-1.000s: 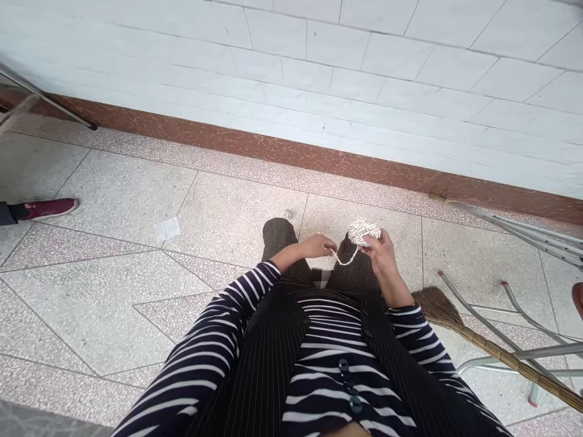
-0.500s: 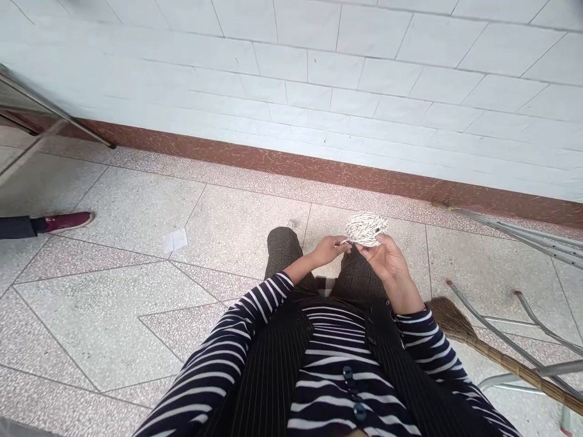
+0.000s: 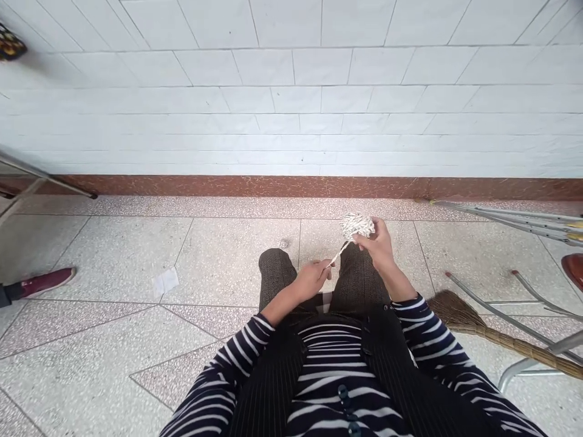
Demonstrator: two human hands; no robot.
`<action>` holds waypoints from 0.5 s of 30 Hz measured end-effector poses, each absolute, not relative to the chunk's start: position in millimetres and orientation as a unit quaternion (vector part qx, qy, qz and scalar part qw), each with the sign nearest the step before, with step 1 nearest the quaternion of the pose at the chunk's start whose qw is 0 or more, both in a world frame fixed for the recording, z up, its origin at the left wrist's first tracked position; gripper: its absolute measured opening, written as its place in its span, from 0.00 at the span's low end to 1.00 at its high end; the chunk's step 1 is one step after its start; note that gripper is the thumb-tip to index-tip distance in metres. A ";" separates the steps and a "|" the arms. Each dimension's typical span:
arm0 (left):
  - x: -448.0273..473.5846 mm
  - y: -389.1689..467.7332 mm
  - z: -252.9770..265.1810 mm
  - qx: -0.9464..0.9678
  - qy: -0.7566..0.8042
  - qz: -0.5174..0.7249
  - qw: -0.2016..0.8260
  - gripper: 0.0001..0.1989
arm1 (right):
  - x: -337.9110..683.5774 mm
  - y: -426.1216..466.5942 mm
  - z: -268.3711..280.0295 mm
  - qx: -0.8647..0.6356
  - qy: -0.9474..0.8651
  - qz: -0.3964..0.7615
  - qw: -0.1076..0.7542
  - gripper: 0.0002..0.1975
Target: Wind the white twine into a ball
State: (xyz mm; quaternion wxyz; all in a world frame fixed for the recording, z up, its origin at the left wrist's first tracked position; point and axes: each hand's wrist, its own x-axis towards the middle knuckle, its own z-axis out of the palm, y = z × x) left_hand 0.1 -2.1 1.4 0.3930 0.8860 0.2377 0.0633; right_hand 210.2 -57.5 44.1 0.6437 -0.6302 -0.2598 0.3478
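A ball of white cord (image 3: 356, 225) sits in my right hand (image 3: 380, 246), over my right knee, with the fingers wrapped round its near and right sides. From the ball a short length of cord (image 3: 340, 252) runs down and left to my left hand (image 3: 313, 278). The left fingers are closed on this strand, which is stretched between the two hands. Part of the ball is hidden behind my right fingers. A small white clump (image 3: 283, 244) lies on the floor just beyond my left knee.
A straw broom (image 3: 473, 328) lies to my right by a metal-legged chair (image 3: 489, 303). Folded metal poles (image 3: 510, 215) lie near the wall. A white paper (image 3: 166, 281) is on the floor at left, and another person's red shoe (image 3: 49, 281) shows farther left. The tiled wall (image 3: 314, 100) faces me.
My left hand has moved down and left from the ball, drawing out a strand of cord. My right hand has turned round the ball. The view has tilted up and levelled.
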 end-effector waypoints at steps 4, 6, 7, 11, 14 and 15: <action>-1.0 17.4 30.3 0.947 0.189 0.130 0.226 0.15 | 207.5 -56.9 5.0 -0.706 -0.289 0.310 0.567 0.33; 1.9 26.4 41.5 0.953 0.176 0.143 0.200 0.16 | 204.2 -58.3 -2.7 -0.713 -0.269 0.315 0.566 0.34; 3.2 29.7 45.2 0.952 0.175 0.142 0.206 0.16 | 204.0 -58.8 -1.9 -0.707 -0.248 0.324 0.578 0.34; 3.6 34.5 42.3 0.915 0.213 0.097 0.330 0.20 | 217.5 -59.5 24.3 -0.620 -0.159 0.367 0.675 0.31; -0.4 35.4 21.8 0.852 0.257 0.046 0.454 0.21 | 231.7 -61.6 50.0 -0.530 -0.148 0.409 0.728 0.22; -1.4 36.3 13.3 0.833 0.267 0.034 0.484 0.20 | 234.1 -62.8 57.2 -0.504 -0.147 0.429 0.735 0.19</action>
